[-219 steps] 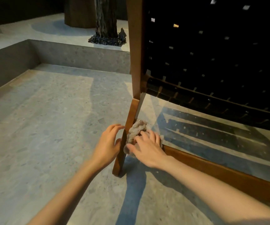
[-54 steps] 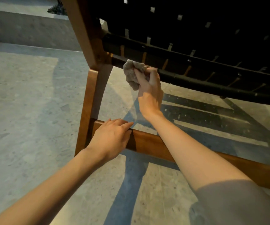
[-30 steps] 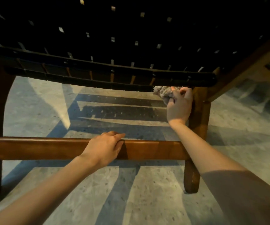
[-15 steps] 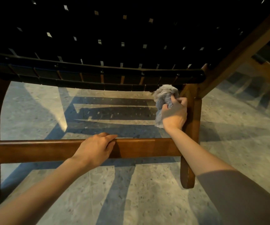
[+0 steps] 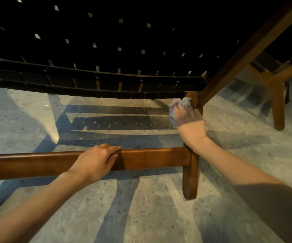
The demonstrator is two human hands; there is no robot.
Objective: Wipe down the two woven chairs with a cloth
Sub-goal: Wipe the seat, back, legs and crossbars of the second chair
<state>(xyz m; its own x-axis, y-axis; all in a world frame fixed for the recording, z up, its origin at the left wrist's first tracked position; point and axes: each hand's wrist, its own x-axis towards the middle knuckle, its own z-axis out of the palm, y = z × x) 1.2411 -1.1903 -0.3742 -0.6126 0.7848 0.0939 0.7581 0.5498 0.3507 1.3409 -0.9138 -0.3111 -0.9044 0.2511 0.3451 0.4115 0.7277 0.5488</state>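
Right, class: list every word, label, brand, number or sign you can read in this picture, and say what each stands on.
None. No readable text, label, number or sign shows on the chair, the cloth, the second chair or the floor.

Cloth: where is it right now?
Head view, right of centre: the cloth is bunched in the right hand against the wooden leg, just under the woven seat.
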